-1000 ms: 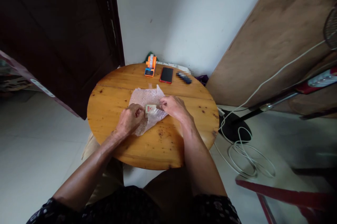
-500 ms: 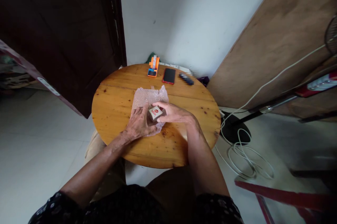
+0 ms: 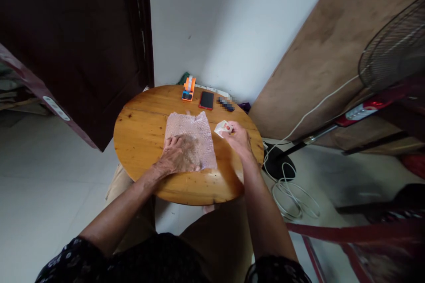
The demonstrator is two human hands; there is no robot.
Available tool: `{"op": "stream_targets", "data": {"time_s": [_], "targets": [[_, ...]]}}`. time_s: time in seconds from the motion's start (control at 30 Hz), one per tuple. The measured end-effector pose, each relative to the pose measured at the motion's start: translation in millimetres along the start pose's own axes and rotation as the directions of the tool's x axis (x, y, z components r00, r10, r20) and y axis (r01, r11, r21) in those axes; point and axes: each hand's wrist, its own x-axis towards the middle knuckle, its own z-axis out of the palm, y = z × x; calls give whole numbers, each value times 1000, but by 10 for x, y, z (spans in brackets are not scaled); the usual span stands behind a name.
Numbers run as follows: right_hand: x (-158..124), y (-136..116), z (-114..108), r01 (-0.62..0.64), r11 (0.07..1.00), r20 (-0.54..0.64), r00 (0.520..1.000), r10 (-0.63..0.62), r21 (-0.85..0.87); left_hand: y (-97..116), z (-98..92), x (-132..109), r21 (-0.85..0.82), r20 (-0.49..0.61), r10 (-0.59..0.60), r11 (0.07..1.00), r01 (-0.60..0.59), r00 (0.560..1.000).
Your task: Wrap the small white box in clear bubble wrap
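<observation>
Small white box (image 3: 223,128), centre right: one end covered by the right grip (image 3: 235,132); print too small for me to read. Bubble wrap (image 3: 199,134), centre: lower-left part hidden beneath the left grip (image 3: 174,154). Dark object (image 3: 225,104), upper centre, on the worktop (image 3: 141,141): pixelated, kind indeterminable. Green item (image 3: 183,79), upper centre: mostly hidden behind orange dispenser (image 3: 188,88). Fan (image 3: 392,48), right: head cut by frame edge. Red furniture (image 3: 345,232), lower right: blurred, cropped. Door (image 3: 76,30), upper left: top cropped.
</observation>
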Motion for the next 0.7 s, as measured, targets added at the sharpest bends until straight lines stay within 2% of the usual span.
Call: {"op": "stream_targets", "data": {"time_s": [0.1, 0.2, 0.27, 0.3, 0.37, 0.43, 0.47, 0.57, 0.7], "targets": [[-19, 107, -26, -53, 954, 40, 997, 68, -296, -11, 22, 10, 34, 0, -4, 999, 4, 1000], [-112, 29, -30, 15, 939, -43, 999, -32, -344, -11, 34, 16, 60, 8, -7, 998, 7, 1000], [-186, -114, 7, 136, 946, -85, 982, -168, -293, -6, 35, 14, 68, 13, -2, 998, 1, 1000], [-220, -199, 47, 228, 939, -68, 965, -253, -256, -4, 33, 13, 71, 17, 1, 997, -2, 1000], [-267, -355, 178, 418, 888, 56, 908, -415, -192, -8, 20, 17, 76, 34, 2, 997, -4, 999], [-285, -454, 351, 530, 833, 191, 844, -501, -158, -25, -12, 35, 84, 73, -2, 996, -4, 997], [-285, -472, 438, 541, 825, 236, 833, -500, -163, -38, -38, 51, 89, 102, 2, 996, -11, 995], [-270, -425, 633, 459, 852, 287, 876, -387, -252, -74, -139, 113, 99, 213, 17, 994, -39, 977], [-277, -303, 698, 426, 853, 289, 894, -343, -303, -75, -248, 154, 119, 297, -18, 993, -18, 955]]}}
